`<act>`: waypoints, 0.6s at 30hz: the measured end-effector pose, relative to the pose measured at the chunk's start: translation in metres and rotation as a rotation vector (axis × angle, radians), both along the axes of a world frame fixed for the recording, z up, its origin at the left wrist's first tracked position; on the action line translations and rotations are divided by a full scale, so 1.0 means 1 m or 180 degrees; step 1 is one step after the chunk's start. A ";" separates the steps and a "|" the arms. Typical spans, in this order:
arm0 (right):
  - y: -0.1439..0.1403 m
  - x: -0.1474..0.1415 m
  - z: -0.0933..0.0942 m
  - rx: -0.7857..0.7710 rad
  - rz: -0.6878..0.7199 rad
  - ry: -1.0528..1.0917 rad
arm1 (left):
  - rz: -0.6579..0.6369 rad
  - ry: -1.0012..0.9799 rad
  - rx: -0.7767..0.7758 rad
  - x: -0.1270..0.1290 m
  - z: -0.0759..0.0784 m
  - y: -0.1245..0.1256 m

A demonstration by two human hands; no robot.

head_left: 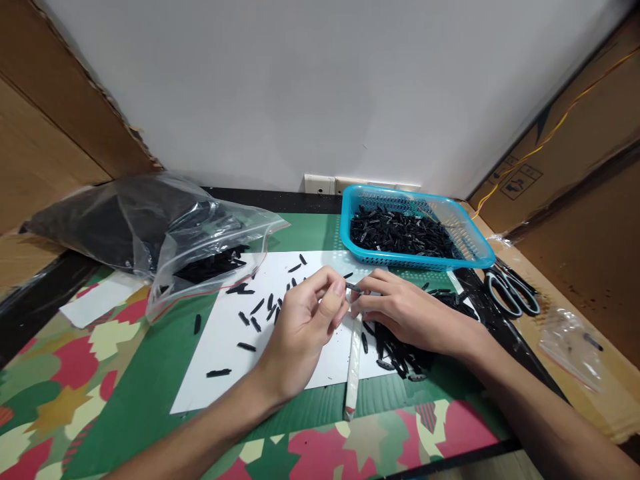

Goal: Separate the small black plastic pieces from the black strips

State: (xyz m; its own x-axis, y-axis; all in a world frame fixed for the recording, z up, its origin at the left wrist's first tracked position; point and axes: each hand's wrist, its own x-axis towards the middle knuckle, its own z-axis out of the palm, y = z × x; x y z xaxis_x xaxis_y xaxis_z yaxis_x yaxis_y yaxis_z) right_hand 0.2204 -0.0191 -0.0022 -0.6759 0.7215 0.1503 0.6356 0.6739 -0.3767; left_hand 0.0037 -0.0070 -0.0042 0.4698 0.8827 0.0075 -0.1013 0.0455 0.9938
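My left hand (305, 323) is closed in a pinch, thumb against forefinger, at one end of a small black plastic piece (353, 287). The curled fingers of my right hand (400, 303) meet the other end; its thumb is mostly hidden. Just below the right fingertips is a white wrapped stick (353, 373) with a reddish lower end, its top hidden by the hand. I cannot tell whether the fingers touch it. Several loose black pieces (246, 347) lie scattered on the white paper (200, 380) left of my hands. A denser heap of them (400, 350) lies under my right wrist.
Behind my right hand stands a blue basket (420, 261) holding many black pieces. A clear zip bag (145, 227) full of dark pieces slumps at the left. Scissors (510, 293) and a small plastic bag (570, 347) lie at the right, near cardboard boxes (590, 220).
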 end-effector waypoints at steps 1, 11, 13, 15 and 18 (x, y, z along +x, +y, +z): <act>0.000 0.000 0.000 0.0001 0.0006 -0.0001 | -0.0007 0.0014 0.0004 0.000 0.000 0.000; 0.003 0.011 0.001 0.0031 0.0013 0.0173 | 0.0133 0.0219 0.0264 -0.004 -0.001 0.007; 0.004 0.020 0.006 -0.0026 -0.0172 0.0519 | 0.0243 0.0148 0.0271 -0.005 -0.001 0.012; 0.005 0.028 0.011 -0.0074 -0.0341 0.0800 | 0.0341 -0.0001 0.0255 -0.006 -0.001 0.017; 0.006 0.032 0.012 -0.0112 -0.0378 0.0888 | 0.0371 -0.0173 0.0194 -0.005 -0.001 0.020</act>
State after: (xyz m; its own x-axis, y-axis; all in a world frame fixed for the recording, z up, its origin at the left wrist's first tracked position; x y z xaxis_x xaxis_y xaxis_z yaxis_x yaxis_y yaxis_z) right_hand 0.2519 -0.0136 0.0102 -0.5227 0.8011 0.2917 0.5778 0.5845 -0.5697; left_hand -0.0012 0.0125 -0.0053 0.3615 0.9285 0.0854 -0.1562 -0.0300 0.9873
